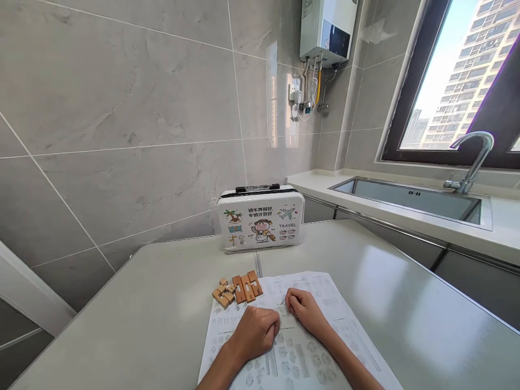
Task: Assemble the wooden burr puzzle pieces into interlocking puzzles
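Observation:
A printed sheet of diagrams (325,309) lies flat on the pale table (162,303) in front of me. Both my hands rest on it with the fingers curled under. My left hand (257,331) is a loose fist near the sheet's upper left. My right hand (305,310) sits just to its right, knuckles bent, touching the paper. Nothing shows inside either hand. Beyond my left hand, at the sheet's top-left corner, lie several notched wooden puzzle pieces (238,290), some side by side, some in a small cluster.
A small white suitcase-shaped box (260,219) with cartoon prints stands at the table's far edge against the tiled wall. To the right are a counter with a steel sink (410,197) and tap (473,160), below a window. A water heater (327,30) hangs above.

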{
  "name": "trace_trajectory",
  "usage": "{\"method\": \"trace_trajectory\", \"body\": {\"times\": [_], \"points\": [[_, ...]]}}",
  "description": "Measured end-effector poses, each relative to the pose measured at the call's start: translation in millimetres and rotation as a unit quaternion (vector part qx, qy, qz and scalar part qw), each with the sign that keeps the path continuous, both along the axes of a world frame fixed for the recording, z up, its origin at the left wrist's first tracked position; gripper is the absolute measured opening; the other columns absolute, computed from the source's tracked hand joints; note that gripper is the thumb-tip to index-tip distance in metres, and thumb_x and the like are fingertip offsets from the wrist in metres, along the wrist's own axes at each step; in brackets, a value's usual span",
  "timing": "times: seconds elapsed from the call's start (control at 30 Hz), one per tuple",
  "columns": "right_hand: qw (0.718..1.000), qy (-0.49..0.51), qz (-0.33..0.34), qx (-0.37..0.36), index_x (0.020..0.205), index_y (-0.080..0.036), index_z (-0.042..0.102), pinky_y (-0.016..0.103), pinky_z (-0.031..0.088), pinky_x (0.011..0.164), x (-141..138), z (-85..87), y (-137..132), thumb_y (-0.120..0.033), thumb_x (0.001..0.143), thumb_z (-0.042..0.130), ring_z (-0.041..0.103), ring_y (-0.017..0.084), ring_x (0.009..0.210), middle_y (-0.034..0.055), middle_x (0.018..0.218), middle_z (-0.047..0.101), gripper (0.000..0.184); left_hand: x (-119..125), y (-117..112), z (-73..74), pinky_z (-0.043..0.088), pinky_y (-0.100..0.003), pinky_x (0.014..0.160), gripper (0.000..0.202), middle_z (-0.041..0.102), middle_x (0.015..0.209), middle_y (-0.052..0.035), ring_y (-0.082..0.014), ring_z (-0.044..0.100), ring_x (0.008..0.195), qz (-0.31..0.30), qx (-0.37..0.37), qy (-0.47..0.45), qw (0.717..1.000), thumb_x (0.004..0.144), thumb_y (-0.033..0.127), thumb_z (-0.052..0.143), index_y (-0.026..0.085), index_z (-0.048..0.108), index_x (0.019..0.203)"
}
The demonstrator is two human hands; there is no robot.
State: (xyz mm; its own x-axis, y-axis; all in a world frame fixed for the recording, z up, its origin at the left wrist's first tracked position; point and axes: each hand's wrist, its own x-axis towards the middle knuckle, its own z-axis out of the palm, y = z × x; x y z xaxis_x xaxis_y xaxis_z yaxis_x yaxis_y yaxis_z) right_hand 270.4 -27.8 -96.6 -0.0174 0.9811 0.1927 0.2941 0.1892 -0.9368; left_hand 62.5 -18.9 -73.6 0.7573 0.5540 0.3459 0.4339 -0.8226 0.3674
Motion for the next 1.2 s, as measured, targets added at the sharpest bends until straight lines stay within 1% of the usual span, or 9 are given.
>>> {"method": "trace_trajectory", "body": {"times": [0.27, 0.6, 0.83, 1.07, 1.2], "points": [[1.000, 0.009, 0.002, 0.000, 0.064, -0.022, 0.056, 0.026, 0.034, 0.057, -1.8, 5.8, -1.6, -0.020, 0.082, 0.043, 0.048, 0.016, 0.055, -0.0024, 0.057, 0.054, 0.023, 1.1, -0.8, 3.2, 0.032, -0.026, 0.058, 0.025, 0.065, 0.062, 0.0027, -0.0133, 0.054, 0.056, 0.003, -0.008, 0.014, 1.000, 0.069, -0.005, 0.049, 0.019, 0.056, 0.068], [1.000, -0.016, -0.001, 0.006, 0.063, -0.022, 0.057, 0.027, 0.035, 0.058, -3.5, 3.3, -1.5, -0.019, 0.081, 0.043, 0.050, 0.016, 0.056, -0.0025, 0.056, 0.055, 0.023, 1.6, -2.6, 5.2, 0.033, -0.026, 0.060, 0.025, 0.066, 0.063, 0.0024, -0.0138, 0.056, 0.057, 0.016, -0.011, 0.021, 1.000, 0.070, -0.005, 0.050, 0.019, 0.058, 0.067], [1.000, -0.027, 0.002, 0.011, 0.063, -0.022, 0.057, 0.027, 0.037, 0.060, -3.3, -1.1, 0.4, -0.021, 0.081, 0.042, 0.051, 0.017, 0.058, -0.0021, 0.057, 0.055, 0.023, 2.5, -2.1, 3.9, 0.032, -0.027, 0.060, 0.025, 0.068, 0.064, 0.0025, -0.0142, 0.056, 0.058, 0.012, -0.006, 0.030, 0.999, 0.068, -0.004, 0.051, 0.019, 0.060, 0.068], [0.999, -0.042, 0.001, 0.020, 0.064, -0.022, 0.057, 0.027, 0.038, 0.061, -1.7, 1.8, -2.6, -0.020, 0.083, 0.043, 0.051, 0.017, 0.058, -0.0027, 0.057, 0.055, 0.024, 3.6, -2.0, 4.8, 0.034, -0.027, 0.059, 0.026, 0.067, 0.064, 0.0025, -0.0146, 0.056, 0.057, 0.000, 0.000, 0.034, 0.999, 0.068, -0.005, 0.051, 0.020, 0.061, 0.069], [0.998, -0.048, -0.002, 0.026, 0.063, -0.022, 0.057, 0.027, 0.037, 0.061, -1.5, 1.1, -3.2, -0.020, 0.083, 0.043, 0.050, 0.017, 0.058, -0.0027, 0.057, 0.054, 0.024, 4.2, -2.6, 4.2, 0.034, -0.026, 0.060, 0.026, 0.068, 0.065, 0.0020, -0.0145, 0.056, 0.058, 0.001, 0.003, 0.035, 0.999, 0.071, -0.004, 0.052, 0.019, 0.062, 0.069]]}}
